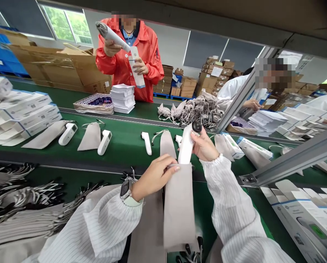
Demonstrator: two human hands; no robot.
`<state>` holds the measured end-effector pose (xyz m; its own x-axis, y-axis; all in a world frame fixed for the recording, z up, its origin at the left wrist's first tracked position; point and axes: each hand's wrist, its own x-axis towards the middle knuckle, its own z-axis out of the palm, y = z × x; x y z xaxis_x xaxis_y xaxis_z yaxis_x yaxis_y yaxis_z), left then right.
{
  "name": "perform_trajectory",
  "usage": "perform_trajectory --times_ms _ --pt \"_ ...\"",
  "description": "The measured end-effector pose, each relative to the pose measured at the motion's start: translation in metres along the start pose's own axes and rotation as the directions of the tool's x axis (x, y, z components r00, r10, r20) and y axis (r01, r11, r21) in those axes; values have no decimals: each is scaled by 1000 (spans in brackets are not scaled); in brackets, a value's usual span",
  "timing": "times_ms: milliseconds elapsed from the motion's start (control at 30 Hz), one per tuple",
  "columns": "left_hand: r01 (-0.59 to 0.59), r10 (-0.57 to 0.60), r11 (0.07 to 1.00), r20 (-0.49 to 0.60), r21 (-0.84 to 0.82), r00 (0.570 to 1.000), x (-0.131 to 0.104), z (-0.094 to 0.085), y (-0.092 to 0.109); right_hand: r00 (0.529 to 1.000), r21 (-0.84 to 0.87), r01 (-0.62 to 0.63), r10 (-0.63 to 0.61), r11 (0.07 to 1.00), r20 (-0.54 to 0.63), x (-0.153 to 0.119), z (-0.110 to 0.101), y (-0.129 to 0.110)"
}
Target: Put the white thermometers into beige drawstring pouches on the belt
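Note:
A white handheld device with a black round tip (185,146) is partly inside the mouth of a grey fabric pouch (179,208). My right hand (205,144) grips the device near its upper end, fingers closed round it. The pouch's open edge is pinched by my left hand (156,175), which wears a watch at the wrist. The pouch hangs down over more grey fabric (145,226). Behind the device, another grey pouch (167,144) lies on the green belt. The device's lower end is hidden in the pouch.
White devices (105,142) and pouches lie along the green belt (125,146). Stacked pouches (26,226) are at left, cartons (303,215) at right. A metal post (284,157) slants across the right side. Across the belt, a person in red (149,47) holds a box and papers.

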<state>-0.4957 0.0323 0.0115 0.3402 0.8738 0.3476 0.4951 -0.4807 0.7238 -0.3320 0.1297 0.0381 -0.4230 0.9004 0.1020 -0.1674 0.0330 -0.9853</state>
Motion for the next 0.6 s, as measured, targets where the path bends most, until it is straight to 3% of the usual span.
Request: perform_trajectory --times_ms 133,233,333,433,500,533,567,600 --pt "-3 14 999 -299 34 954 2 -6 -6 975 -156 -82 112 984 190 -4 24 18" --pt "48 -6 995 -401 93 916 7 -20 -13 967 -325 -79 152 942 206 -13 53 39" --pt "141 -84 974 -295 178 952 10 -42 -15 979 -532 189 -119 825 163 -16 61 50" --pt "259 -269 927 -1 270 963 2 -64 -7 936 -640 330 -329 694 127 -9 36 45" --pt "309 -350 929 209 204 913 -8 -74 5 926 -638 292 -378 712 2 -4 18 38" --pt "335 -353 936 263 110 898 -12 -76 13 925 -596 290 -378 749 -25 -4 15 36" --pt "351 -336 936 252 -16 908 -15 -77 22 933 -526 318 -359 789 26 -6 18 36" --pt "343 -314 926 182 -156 932 -16 -76 32 932 -434 362 -331 825 149 -10 26 36"
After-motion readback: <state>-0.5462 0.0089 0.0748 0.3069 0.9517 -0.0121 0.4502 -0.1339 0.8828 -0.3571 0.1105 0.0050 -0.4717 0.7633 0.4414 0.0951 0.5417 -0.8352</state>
